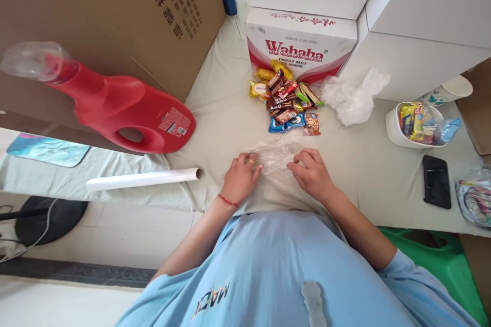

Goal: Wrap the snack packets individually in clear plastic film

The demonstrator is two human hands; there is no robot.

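A thin clear plastic bag (273, 156) lies crumpled on the cloth-covered table in front of me. My left hand (242, 176), with a ring and a red string bracelet, has its fingers closed on the bag's left edge. At the opposite edge, my right hand (311, 171) pinches the plastic between thumb and fingers. Just beyond the bag sits a pile of wrapped snacks (284, 99) in brown, yellow, blue and red packets. To the right of that pile is a bunched heap of clear plastic bags (353, 99).
A Wahaha carton (303, 43) stands behind the snacks. At left are a red detergent bottle (134, 107), a white roll (141, 179) and a large cardboard box (115, 5). To the right are a white tub (395, 125) of snacks, a paper cup (450, 89) and a black phone (436, 182).
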